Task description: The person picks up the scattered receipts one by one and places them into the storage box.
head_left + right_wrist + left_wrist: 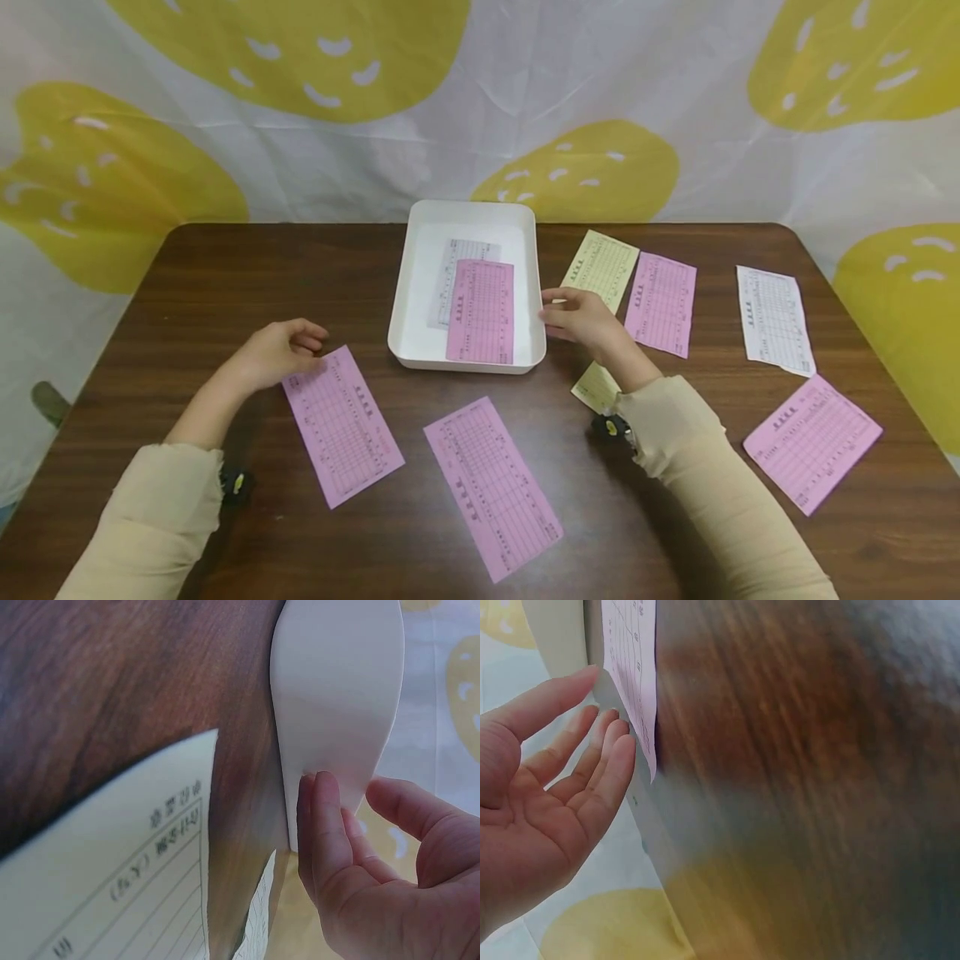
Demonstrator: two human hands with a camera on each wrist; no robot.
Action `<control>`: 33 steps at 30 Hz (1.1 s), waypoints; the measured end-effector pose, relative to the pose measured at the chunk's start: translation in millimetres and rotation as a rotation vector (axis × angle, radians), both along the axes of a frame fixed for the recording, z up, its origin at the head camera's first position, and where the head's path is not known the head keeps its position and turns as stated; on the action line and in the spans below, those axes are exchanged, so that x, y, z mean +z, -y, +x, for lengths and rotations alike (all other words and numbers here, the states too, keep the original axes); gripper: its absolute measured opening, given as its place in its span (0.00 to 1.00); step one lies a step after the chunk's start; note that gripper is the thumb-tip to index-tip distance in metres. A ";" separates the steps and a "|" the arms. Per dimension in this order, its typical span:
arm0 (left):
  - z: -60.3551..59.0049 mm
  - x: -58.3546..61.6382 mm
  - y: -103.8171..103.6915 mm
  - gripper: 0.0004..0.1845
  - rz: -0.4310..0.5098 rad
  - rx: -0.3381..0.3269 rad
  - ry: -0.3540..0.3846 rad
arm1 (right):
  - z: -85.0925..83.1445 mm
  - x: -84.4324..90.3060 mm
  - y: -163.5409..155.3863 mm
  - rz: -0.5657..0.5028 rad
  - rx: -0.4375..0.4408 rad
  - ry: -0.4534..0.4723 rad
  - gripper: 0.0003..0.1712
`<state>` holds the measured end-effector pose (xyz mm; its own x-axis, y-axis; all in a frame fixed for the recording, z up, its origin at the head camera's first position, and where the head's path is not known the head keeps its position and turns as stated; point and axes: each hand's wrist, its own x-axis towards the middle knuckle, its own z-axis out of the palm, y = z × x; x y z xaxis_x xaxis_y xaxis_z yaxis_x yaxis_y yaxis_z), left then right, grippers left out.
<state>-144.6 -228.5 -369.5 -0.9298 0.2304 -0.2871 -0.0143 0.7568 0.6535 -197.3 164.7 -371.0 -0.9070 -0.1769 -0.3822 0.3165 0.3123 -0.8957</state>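
Printed paper slips lie about a white tray (401, 333) on the table. My left hand (273, 354) hovers at the top corner of a pink slip (347, 433), fingers loosely bent, with nothing between thumb and fingers in the left wrist view. My right hand (585, 321) is at the tray's right side; in the right wrist view its fingers (330, 817) lie along the outer wall and the thumb tip is right at the rim. Inside the tray a pink slip (483, 312) overlaps a white slip (442, 292). Yellow paper (603, 267) is partly hidden beneath my right hand.
Another pink slip (495, 492) lies in front of the tray. To the right are a pink slip (662, 304), a white slip (775, 321) and a further pink slip (813, 442). A patterned cloth (360, 167) hangs behind the brown table (247, 283).
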 end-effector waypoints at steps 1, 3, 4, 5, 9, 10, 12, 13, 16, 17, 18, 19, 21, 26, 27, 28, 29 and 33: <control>0.1 -0.1 -0.6 0.25 -0.002 -0.002 0.004 | -0.1 0.1 0.0 -0.001 0.001 0.000 0.27; 0.1 -0.5 -1.8 0.25 -0.016 -0.012 0.004 | -0.2 0.4 0.0 -0.002 0.002 0.001 0.27; 0.1 -0.8 -2.4 0.25 -0.023 -0.017 0.005 | -0.3 0.3 -0.1 -0.002 0.002 0.002 0.28; 0.4 -1.3 -3.4 0.25 -0.031 -0.022 0.002 | -0.3 0.2 -0.1 -0.002 0.003 0.003 0.28; 0.5 -2.8 -6.0 0.24 -0.063 -0.047 -0.030 | 0.2 0.1 -0.7 -0.001 0.005 0.005 0.27; 0.5 -3.0 -6.6 0.25 -0.069 -0.054 -0.038 | 0.5 0.3 -0.8 0.001 0.007 0.004 0.27; 0.4 -3.2 -7.7 0.25 -0.075 -0.066 -0.048 | 0.5 0.6 -1.1 0.004 0.007 0.006 0.27; 0.4 -3.1 -8.4 0.26 -0.077 -0.070 -0.051 | 0.6 0.8 -1.2 0.005 0.006 0.005 0.27; 0.3 -2.7 -10.3 0.26 -0.074 -0.078 -0.051 | 0.5 1.0 -1.5 0.005 0.005 0.005 0.28; 0.2 -2.7 -10.6 0.26 -0.072 -0.078 -0.049 | 0.2 1.0 -1.6 0.004 0.003 0.006 0.28; 0.1 -2.5 -11.0 0.25 -0.072 -0.080 -0.051 | 0.3 1.1 -1.6 0.003 0.004 0.004 0.28; -0.1 -2.5 -11.2 0.25 -0.072 -0.082 -0.050 | 0.4 1.1 -1.8 0.001 0.005 0.002 0.28; -0.4 -2.5 -11.5 0.24 -0.074 -0.088 -0.046 | 0.1 0.6 -2.1 0.000 0.005 0.003 0.28; -1.0 -1.7 -13.0 0.21 -0.087 -0.098 -0.022 | -0.8 -0.8 -2.0 -0.006 0.005 0.006 0.28; -1.2 -1.5 -13.4 0.21 -0.090 -0.099 -0.018 | -1.0 -1.0 -1.8 -0.009 0.005 0.007 0.28; -1.8 -1.2 -13.4 0.20 -0.089 -0.101 -0.016 | -1.1 -1.2 -1.7 -0.011 0.005 0.007 0.28; -2.3 -0.7 -13.5 0.20 -0.088 -0.103 -0.016 | -1.1 -1.2 -1.5 -0.011 0.004 0.007 0.28; -4.0 -0.2 -14.4 0.18 -0.090 -0.104 -0.024 | -0.9 -0.9 -1.2 -0.007 0.002 0.005 0.27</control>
<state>-148.7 -214.1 -369.8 -0.9090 0.3005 -0.2888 0.0825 0.8090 0.5821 -198.2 166.0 -371.9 -0.9047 -0.1817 -0.3853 0.3201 0.3069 -0.8963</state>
